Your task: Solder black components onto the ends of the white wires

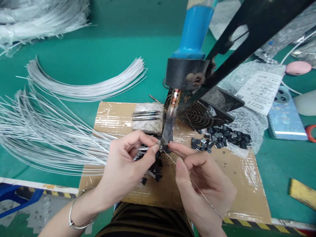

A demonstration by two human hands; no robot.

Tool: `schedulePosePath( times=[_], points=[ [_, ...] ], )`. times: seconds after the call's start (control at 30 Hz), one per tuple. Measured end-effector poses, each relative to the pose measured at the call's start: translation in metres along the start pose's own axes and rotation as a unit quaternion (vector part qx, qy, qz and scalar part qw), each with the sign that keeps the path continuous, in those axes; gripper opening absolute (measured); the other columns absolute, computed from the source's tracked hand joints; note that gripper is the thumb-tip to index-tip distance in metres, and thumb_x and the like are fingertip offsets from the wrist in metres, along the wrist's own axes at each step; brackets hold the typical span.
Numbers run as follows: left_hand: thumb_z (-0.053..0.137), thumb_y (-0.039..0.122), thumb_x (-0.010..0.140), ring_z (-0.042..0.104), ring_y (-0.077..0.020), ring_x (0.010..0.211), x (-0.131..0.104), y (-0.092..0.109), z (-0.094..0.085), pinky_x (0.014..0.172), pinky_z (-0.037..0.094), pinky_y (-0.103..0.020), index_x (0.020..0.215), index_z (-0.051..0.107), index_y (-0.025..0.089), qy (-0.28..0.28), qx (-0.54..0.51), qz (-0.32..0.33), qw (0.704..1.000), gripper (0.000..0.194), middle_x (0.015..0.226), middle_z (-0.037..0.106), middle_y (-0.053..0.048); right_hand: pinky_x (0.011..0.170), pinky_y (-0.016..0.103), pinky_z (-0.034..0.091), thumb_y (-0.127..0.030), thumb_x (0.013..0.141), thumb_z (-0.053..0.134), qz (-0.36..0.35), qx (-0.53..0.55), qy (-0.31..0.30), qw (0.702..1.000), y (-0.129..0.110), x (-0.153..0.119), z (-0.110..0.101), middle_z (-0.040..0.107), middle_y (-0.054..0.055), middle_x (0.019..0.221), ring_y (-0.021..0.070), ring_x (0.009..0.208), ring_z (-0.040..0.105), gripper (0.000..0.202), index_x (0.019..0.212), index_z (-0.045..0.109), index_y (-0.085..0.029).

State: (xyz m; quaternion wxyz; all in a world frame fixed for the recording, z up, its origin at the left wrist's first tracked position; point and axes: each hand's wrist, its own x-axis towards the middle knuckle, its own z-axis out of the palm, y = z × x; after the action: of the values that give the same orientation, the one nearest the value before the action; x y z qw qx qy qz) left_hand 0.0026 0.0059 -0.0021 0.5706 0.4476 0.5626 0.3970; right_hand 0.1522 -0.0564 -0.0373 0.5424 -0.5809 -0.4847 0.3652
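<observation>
My left hand (127, 168) is closed, thumb and forefinger pinching a thin white wire (140, 150) by its end at the soldering iron's tip. What sits between the fingertips is small and partly hidden. My right hand (206, 182) is closed on a strand of solder wire (204, 197), whose free end reaches the tip from the right. The soldering iron (170, 123) points down between both hands, its blue handle clamped in a black stand (237, 39). Below the fingers lie wires with black connectors (156, 168) on their ends, partly covered by my left hand.
Loose white wires (56, 141) spread at left, with a curved bundle (91, 84) behind. A pad with dark rods (148, 120) and a black fan (197, 115) stand beside the iron. Small black connectors (222, 136) lie on cardboard (242, 187). A phone (286, 115) rests at right.
</observation>
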Motion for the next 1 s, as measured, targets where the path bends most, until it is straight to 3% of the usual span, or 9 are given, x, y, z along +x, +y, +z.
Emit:
schedulePosePath(
  times=[0.43,1.0],
  points=[
    [0.076,0.006,0.081,0.07,-0.0087,0.073,-0.0016,-0.0005,-0.0007,0.069,0.053,-0.014,0.071,0.074,0.019,0.002,0.013,0.007,1.0,0.016,0.078,0.081,0.001,0.095,0.018,0.061,-0.009,0.096,0.07,-0.003,0.009,-0.001,1.0,0.0002,-0.0003,0.0006,0.084,0.0,0.121,0.0131,0.106,0.081,0.022,0.084,0.061,-0.025],
    [0.077,0.007,0.081,0.07,-0.0102,0.071,-0.0016,-0.0019,-0.0021,0.068,0.053,-0.018,0.071,0.074,0.019,0.005,0.036,0.009,0.999,0.015,0.079,0.081,0.0,0.083,0.028,0.065,-0.015,0.097,0.07,-0.004,-0.04,0.018,0.999,-0.0036,-0.0019,0.0049,0.085,0.007,0.117,0.021,0.102,0.083,0.021,0.082,0.06,-0.024]
  ],
)
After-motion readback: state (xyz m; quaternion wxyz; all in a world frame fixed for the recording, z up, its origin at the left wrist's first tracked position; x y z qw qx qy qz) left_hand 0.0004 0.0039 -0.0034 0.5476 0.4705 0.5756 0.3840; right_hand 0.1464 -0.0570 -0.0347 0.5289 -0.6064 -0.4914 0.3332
